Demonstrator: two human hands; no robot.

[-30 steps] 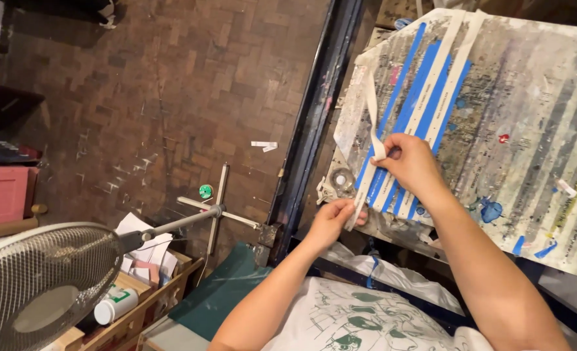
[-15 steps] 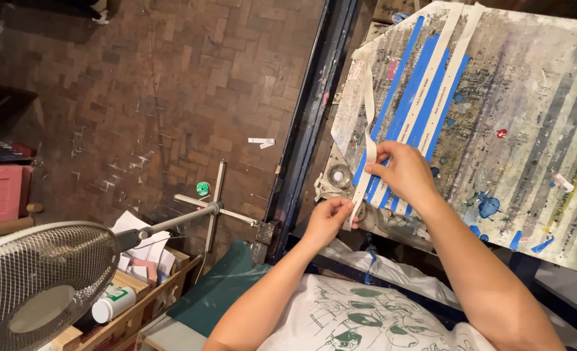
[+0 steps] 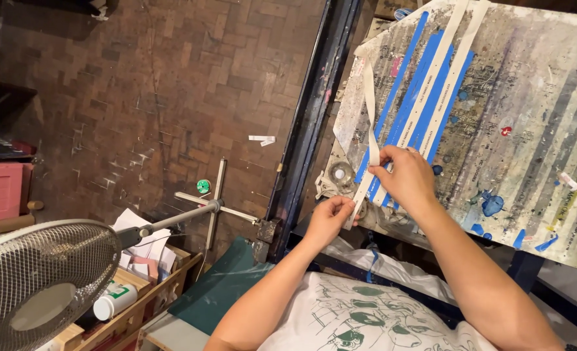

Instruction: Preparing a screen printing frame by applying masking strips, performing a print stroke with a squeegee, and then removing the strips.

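Head view: I see my left hand (image 3: 328, 220) pinching the white tape strip's (image 3: 369, 130) lower end while my right hand's (image 3: 407, 179) fingers grip its middle; it runs lengthwise up the paint-stained counter (image 3: 536, 117), beside blue strips (image 3: 425, 97). Fan (image 3: 38, 286) stands well apart.

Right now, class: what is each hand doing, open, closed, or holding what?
Left hand: closed, pinching the lower end of the white strip.
Right hand: closed, pinching the same white strip higher up, over the paint-stained board.
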